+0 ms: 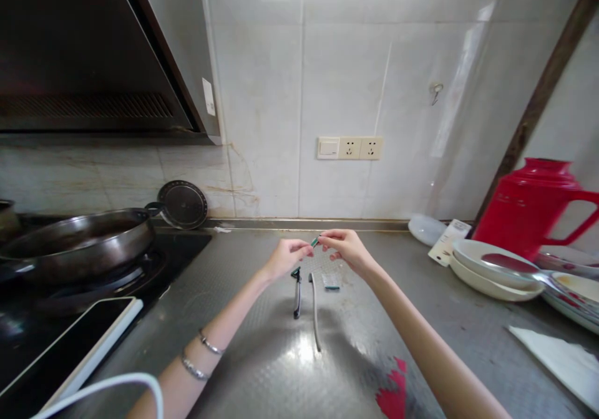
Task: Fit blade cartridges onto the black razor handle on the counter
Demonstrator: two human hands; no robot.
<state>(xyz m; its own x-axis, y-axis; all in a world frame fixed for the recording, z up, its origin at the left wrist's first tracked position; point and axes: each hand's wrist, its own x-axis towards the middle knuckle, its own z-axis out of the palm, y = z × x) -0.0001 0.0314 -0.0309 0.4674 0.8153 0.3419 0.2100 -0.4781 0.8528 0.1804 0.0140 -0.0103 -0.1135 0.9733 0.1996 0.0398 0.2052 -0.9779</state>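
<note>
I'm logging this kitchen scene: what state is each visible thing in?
Small green piece: held up between left hand and right hand
Green-headed tool: lying on counter
Long grey item: lying beside it
Clear item: lying flat
Pan: uncovered, on stove
Black disc: leaning against wall
White-edged device: screen dark
Sockets: nothing plugged in
Red flask: standing

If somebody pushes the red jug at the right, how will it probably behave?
The red jug likely feels stiff, as its body and handle hold a firm shape. Pushed near its top, it might tip, since it looks tall. Its contents are hidden, so its weight is uncertain.
</note>
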